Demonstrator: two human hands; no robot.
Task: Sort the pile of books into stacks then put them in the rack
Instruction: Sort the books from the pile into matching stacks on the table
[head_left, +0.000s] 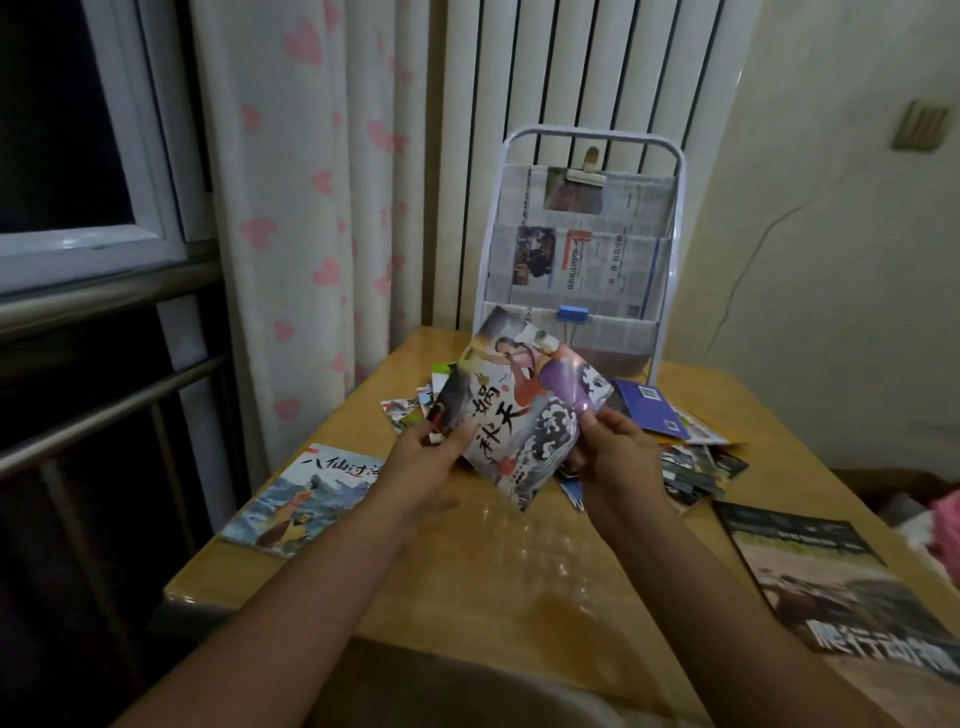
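You hold a thin picture book (524, 410) above the wooden table (519, 582), tilted, its glossy cover showing painted figures, a purple robe, curling waves and big black characters. Your left hand (426, 462) pinches its edge at 8 o'clock, thumb on the cover; your right hand (618, 457) grips the edge at 4 o'clock with curled fingers. Behind it, at 12 o'clock, the pile of books (675, 441) lies scattered before the white rack (582, 249), which is lined with newspaper. One blue-covered book (301, 499) lies flat at 9 o'clock, a dark magazine (831, 582) at 4 o'clock.
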